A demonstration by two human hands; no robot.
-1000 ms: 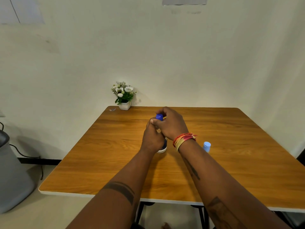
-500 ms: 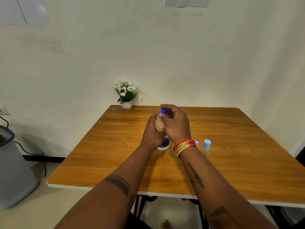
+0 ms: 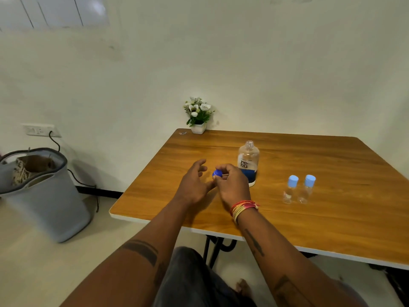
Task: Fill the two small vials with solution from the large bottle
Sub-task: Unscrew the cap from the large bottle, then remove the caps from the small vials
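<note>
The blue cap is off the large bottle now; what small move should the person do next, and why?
Probably set the blue cap, pinched in the right hand, down on the table. The large bottle stands open, but both vials are capped, so the hands, the left hand already open, must be free to uncap one.

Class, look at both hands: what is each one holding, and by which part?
The right hand pinches the dark blue cap by its sides. The left hand is open and holds nothing.

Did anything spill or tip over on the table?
No. The large bottle stands upright with its top off, the dark blue cap is in the right hand, and both vials stand capped.
</note>
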